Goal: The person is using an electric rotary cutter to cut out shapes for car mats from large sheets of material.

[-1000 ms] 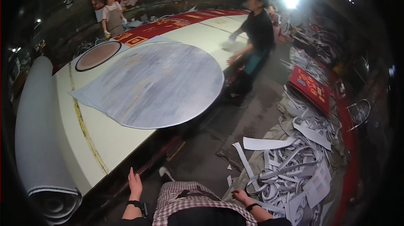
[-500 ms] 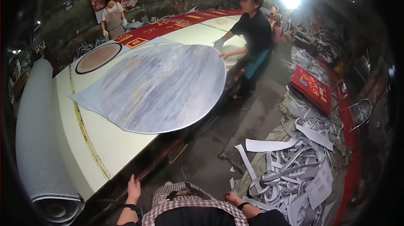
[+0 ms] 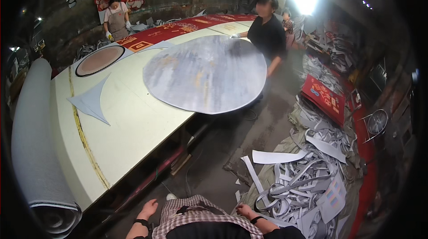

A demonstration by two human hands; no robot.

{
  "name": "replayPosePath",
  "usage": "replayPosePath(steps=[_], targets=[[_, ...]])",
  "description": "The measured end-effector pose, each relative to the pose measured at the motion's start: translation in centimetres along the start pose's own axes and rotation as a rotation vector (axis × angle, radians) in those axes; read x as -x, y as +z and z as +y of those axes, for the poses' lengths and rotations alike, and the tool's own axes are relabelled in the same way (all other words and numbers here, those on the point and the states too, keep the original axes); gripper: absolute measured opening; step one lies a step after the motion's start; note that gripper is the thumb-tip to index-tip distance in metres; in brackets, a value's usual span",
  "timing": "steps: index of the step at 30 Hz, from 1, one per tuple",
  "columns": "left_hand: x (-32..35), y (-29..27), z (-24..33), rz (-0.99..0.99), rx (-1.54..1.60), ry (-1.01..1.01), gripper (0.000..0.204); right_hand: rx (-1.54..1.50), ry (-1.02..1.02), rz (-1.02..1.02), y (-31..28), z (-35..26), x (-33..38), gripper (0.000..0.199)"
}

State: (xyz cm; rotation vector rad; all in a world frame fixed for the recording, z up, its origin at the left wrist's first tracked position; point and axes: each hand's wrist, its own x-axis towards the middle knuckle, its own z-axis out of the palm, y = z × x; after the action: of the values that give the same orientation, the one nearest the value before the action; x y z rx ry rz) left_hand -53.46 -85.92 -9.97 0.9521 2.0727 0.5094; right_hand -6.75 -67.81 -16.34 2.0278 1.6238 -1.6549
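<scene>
My left hand hangs in front of my checked apron, near the table's front edge; its loosely bent fingers hold nothing. Beside the apron's right side, my right hand hangs relaxed with nothing visible in it. On the long pale table lies a big round grey-blue rug with yellowish streaks, its near right part jutting past the edge. A co-worker in black stands at its far right side, a gloved hand on its far rim and the other hand by its right rim. A pointed grey offcut lies left of the rug.
A rolled grey carpet lies along the table's left end. A pinkish round mat and red printed carpet lie farther back, near another person. Heaped offcut strips and a red printed stack line the right side.
The round rug has moved right and away from me, turning, and has come apart from the pointed offcut left on the table. My left hand has lowered and its fingers have bent.
</scene>
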Motion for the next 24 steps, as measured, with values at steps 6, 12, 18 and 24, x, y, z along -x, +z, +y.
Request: replayPosePath(steps=[6, 12, 18, 24], targets=[[0.6, 0.7, -0.5, -0.040, 0.112, -0.073, 0.042, -0.112, 0.075, -0.017, -2.0, 1.9, 2.5, 0.024], [1.4, 2.8, -0.3, -0.057, -0.005, 0.084, 0.042, 0.056, -0.119, -0.085, -2.1, -0.6, 3.1, 0.023], [2.4, -1.7, 6.8, 0.028, 0.133, 0.327, 0.034, 0.336, -0.401, 0.033, 0.0, -2.5, 2.8, 0.025], [8.4, -13.3, 22.9, 0.136, 0.529, 0.663, 0.033, -0.096, -0.103, -0.133, 0.1, -0.8, 0.4, 0.022]])
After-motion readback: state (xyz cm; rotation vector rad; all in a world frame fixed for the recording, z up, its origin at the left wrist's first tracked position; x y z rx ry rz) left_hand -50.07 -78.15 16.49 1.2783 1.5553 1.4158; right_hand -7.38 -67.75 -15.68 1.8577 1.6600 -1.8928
